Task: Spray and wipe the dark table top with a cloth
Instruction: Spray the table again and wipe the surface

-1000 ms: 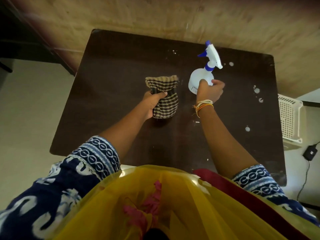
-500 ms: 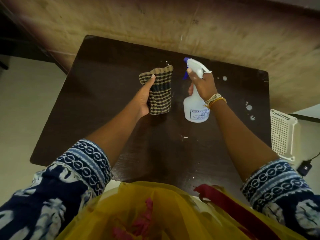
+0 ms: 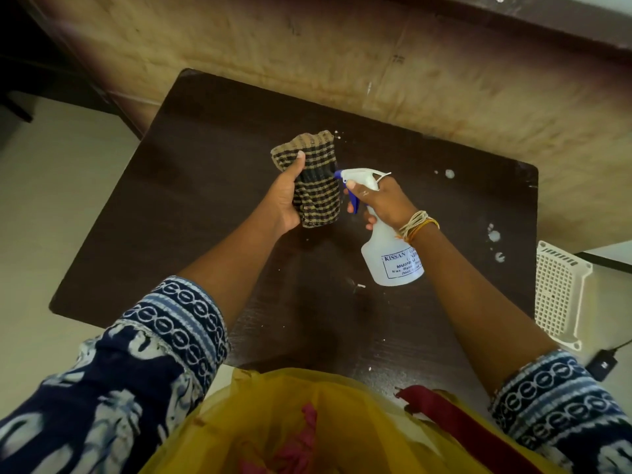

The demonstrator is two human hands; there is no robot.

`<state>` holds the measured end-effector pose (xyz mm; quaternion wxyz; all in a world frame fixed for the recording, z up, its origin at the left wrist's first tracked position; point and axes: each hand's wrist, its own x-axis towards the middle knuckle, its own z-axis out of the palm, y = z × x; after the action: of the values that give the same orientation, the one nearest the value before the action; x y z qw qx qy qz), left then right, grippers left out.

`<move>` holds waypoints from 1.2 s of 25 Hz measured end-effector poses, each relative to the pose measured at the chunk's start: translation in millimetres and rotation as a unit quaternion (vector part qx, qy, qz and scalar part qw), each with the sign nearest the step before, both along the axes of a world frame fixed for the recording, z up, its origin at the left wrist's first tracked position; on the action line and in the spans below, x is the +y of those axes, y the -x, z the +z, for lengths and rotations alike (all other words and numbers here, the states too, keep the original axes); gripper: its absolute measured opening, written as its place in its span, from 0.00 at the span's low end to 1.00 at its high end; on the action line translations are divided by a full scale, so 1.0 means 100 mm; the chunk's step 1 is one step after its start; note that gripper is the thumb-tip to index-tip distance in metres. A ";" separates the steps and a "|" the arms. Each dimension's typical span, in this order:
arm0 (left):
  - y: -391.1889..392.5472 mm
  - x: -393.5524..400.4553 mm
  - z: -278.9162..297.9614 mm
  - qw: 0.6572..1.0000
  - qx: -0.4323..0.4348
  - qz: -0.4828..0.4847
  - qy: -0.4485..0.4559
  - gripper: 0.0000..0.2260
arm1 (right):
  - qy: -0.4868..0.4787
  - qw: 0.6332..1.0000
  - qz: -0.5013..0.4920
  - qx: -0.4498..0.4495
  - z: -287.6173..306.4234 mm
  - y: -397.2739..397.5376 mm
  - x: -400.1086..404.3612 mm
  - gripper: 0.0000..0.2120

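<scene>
My left hand grips a folded tan-and-black checked cloth, held up above the dark table top. A white spray bottle with a blue nozzle and trigger is lifted in my right hand, fingers on the trigger. The blue nozzle points left at the cloth and nearly touches it. White spots and smears dot the right side of the table.
A white perforated plastic basket stands off the table's right edge, with a black adapter and cable on the floor below it. A tan wall runs behind the table. Pale floor lies to the left. Yellow clothing fills the bottom.
My right hand picked the bottle up off the table and turned its nozzle toward the cloth. My left hand lifted the cloth off the table and brought it closer to the nozzle.
</scene>
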<state>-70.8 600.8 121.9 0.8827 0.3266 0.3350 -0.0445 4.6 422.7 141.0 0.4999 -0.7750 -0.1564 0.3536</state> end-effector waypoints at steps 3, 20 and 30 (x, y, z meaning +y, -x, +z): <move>0.01 0.01 -0.01 1.000 0.000 -0.003 0.001 0.22 | 0.013 1.000 0.022 -0.009 0.05 -0.01 -0.01 0.18; 0.05 0.13 0.02 1.000 0.002 0.019 -0.012 0.18 | 0.030 0.998 0.013 -0.051 0.03 0.00 0.14 0.19; 0.41 0.71 -0.07 0.997 0.044 0.064 -0.028 0.20 | -0.097 0.995 -0.033 -0.010 0.02 -0.10 1.05 0.20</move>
<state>-112.0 671.9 115.2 0.8585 0.3265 0.3953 0.0073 14.8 527.7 143.2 0.5825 -0.7309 -0.1695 0.3126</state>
